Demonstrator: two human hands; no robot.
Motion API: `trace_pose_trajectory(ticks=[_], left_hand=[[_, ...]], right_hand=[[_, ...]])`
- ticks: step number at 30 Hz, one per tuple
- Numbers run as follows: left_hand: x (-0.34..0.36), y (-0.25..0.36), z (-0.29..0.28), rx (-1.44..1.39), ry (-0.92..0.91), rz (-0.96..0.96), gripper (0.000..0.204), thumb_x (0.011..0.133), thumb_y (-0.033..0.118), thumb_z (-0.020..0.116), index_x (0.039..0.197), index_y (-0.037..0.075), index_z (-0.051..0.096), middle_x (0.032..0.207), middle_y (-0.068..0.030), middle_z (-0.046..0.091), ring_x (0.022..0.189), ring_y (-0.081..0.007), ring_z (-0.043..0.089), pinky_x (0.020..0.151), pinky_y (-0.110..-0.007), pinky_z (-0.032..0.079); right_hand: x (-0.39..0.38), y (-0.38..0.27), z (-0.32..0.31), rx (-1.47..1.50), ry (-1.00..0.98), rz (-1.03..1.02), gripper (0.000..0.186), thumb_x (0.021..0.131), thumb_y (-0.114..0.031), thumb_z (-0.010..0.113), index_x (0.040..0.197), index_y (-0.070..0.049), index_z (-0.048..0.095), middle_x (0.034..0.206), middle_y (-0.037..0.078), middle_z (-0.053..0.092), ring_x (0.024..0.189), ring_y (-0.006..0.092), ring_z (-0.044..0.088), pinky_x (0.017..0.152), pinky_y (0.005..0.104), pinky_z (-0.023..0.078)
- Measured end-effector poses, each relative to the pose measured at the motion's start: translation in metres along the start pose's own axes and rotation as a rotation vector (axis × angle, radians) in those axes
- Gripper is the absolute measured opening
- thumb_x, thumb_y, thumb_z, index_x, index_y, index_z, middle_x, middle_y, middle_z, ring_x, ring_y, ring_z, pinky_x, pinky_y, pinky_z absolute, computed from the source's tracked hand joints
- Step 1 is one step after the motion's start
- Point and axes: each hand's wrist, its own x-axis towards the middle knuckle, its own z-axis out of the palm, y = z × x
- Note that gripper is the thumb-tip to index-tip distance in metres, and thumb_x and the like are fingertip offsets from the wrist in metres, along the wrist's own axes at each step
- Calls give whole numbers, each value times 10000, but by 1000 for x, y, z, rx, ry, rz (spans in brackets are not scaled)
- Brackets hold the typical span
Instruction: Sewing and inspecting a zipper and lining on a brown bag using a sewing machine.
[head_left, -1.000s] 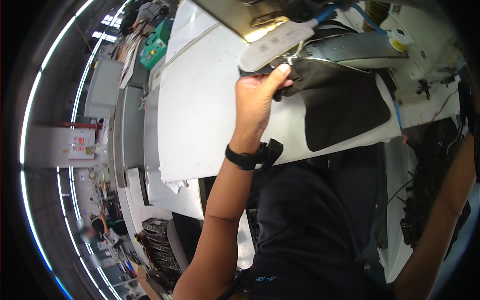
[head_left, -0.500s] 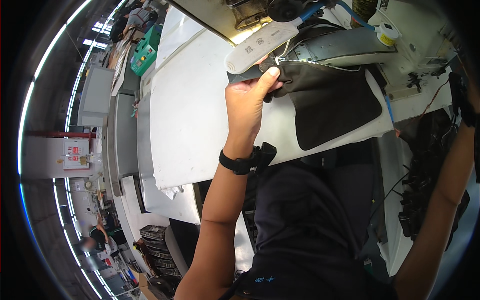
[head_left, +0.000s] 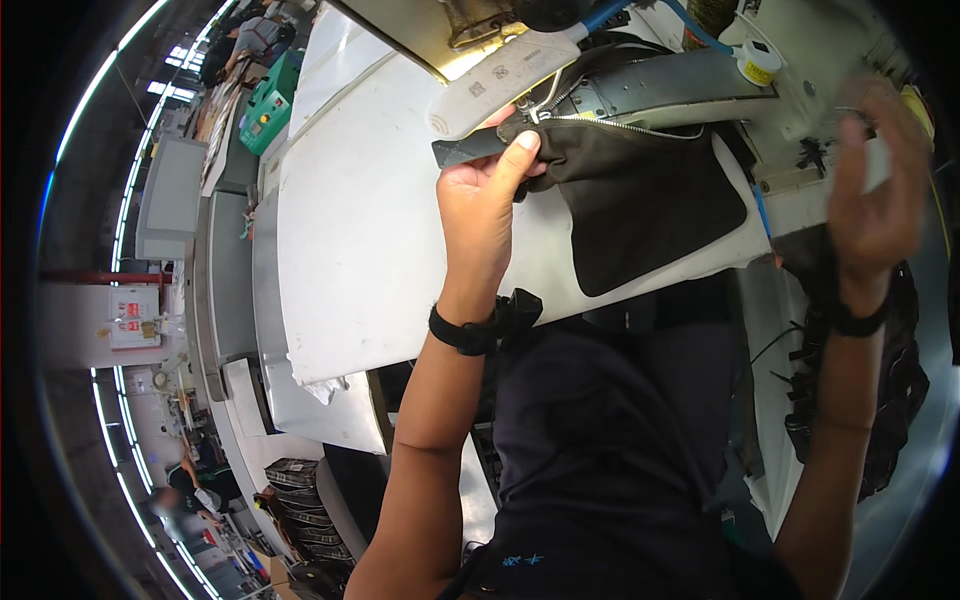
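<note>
My left hand [head_left: 487,195] pinches the top left corner of a dark fabric piece [head_left: 640,195] with a silver zipper along its upper edge. The fabric lies on a white worktable [head_left: 350,230], under the arm of a sewing machine [head_left: 520,65]. My right hand [head_left: 880,195] is raised at the right, blurred, fingers apart, holding nothing. It hovers above a pile of dark fabric [head_left: 890,370] beside the table. A black band sits on each wrist.
A small white spool [head_left: 757,62] stands on the machine bed at the top right. A green box [head_left: 268,105] lies on a bench at the upper left. People work in the distance at the lower left, beside stacked dark pieces [head_left: 290,480].
My left hand has pulled the fabric corner down and left under the machine. My right hand has risen into view at the right, where only the forearm showed before.
</note>
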Motion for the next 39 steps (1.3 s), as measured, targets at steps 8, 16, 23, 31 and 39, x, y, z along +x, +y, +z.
trace_pose_trajectory(ticks=[8, 16, 23, 31, 39], left_hand=[[5, 6, 8, -84, 32, -87, 416, 931, 36, 715, 1284, -25, 503, 882, -45, 659, 725, -124, 641, 681, -278, 536], [8, 11, 7, -115, 29, -152, 347, 922, 25, 714, 1224, -18, 550, 873, -39, 662, 704, -120, 646, 664, -286, 547], [5, 11, 10, -58, 43, -111, 328, 929, 30, 712, 1222, -25, 574, 885, -45, 671, 715, -111, 648, 661, -276, 554], [1, 7, 13, 23, 51, -39, 298, 947, 36, 705, 1217, -31, 599, 894, -38, 669, 729, -101, 637, 680, -258, 529], [-3, 7, 11, 18, 13, -6, 363, 959, 51, 709, 1288, -35, 582, 964, -40, 684, 794, -93, 629, 744, -236, 506]], right_hand=[[-5, -79, 130, 513, -325, 255, 130, 891, -159, 712, 993, -83, 738, 982, 62, 704, 979, 272, 656, 908, 406, 476], [7, -74, 140, 787, -438, 384, 138, 863, -148, 724, 901, -21, 761, 908, 103, 742, 883, 276, 699, 797, 371, 551], [9, -76, 139, 771, -456, 416, 160, 873, -173, 711, 909, -30, 772, 918, 95, 750, 894, 273, 706, 812, 373, 550], [10, -75, 140, 756, -486, 441, 162, 864, -178, 703, 904, -41, 780, 928, 96, 753, 902, 280, 706, 825, 378, 551], [8, -72, 144, 770, -483, 428, 156, 857, -167, 698, 897, -41, 779, 941, 96, 758, 888, 282, 715, 818, 384, 557]])
